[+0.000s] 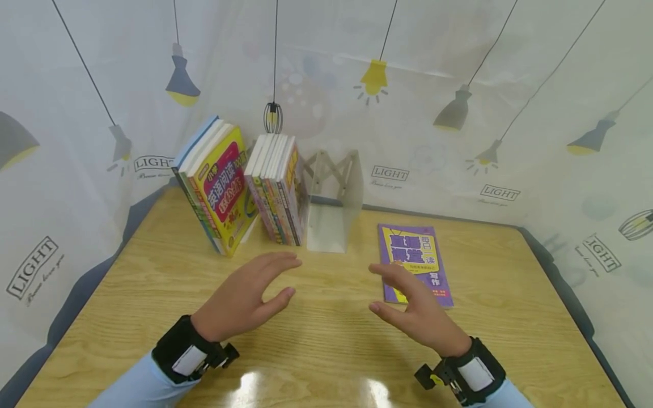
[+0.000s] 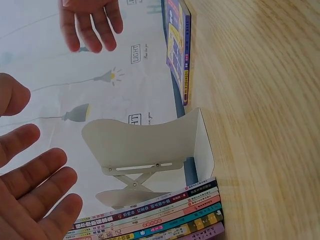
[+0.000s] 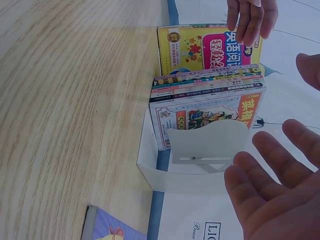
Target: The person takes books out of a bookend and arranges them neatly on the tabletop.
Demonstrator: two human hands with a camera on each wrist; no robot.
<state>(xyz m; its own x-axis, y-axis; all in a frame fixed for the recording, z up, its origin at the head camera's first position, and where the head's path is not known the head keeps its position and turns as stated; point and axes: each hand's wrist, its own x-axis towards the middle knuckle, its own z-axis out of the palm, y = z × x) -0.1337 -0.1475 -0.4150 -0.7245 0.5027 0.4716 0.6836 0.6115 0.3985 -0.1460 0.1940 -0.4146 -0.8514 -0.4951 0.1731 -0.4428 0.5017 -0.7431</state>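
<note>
My left hand [image 1: 250, 297] hovers over the table in front of the standing books, fingers loosely bent and thumb apart, holding nothing. Likewise bare of any object, my right hand [image 1: 420, 311] overlaps the lower left part of a purple and yellow book [image 1: 428, 249] that lies flat on the table. A white metal bookend rack [image 1: 326, 229] with crossed folding bars stands at the back. Several thin books [image 1: 272, 198] are upright in its middle section. Left of them lean larger books, the front one a yellow workbook [image 1: 224, 192] with a pink title patch.
The wooden table [image 1: 316, 351] reaches back to a pale curtain [image 1: 326, 85] printed with hanging lamps. In the right wrist view, the rack's right-hand section [image 3: 200, 145] holds no books. Each wrist wears a black camera strap [image 1: 181, 348].
</note>
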